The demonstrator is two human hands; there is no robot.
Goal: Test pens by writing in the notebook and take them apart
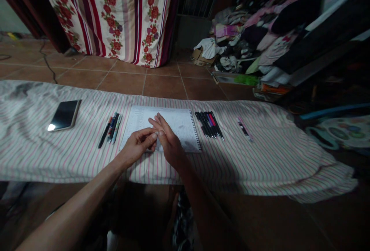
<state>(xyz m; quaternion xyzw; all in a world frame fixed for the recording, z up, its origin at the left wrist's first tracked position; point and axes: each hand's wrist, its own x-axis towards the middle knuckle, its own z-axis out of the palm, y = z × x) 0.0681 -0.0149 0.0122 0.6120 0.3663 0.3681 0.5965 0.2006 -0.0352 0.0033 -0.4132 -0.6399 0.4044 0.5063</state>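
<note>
Since the left hand point(136, 147) and the right hand point(170, 143) are both right over the spiral notebook point(177, 122), are they touching each other?

Yes, at the tips. The left hand's fingers point(148, 137) are curled into a pinch, and the right hand's fingers point(160, 122) lie straight and slightly parted, meeting that pinch above the notebook's lower half. I can't tell if anything tiny sits between them.

And the notebook itself?

It lies flat on a striped cloth point(260, 162), directly beneath both hands, with its spiral binding on the right. The left hand overlaps its lower left corner, though I can't tell whether either hand presses on it.

What's around it?

Just left of it is a small bunch of pens point(112, 129), and farther left a smartphone point(64, 115). To its right are a row of pens point(209, 124), then a lone pen point(245, 129).
</note>
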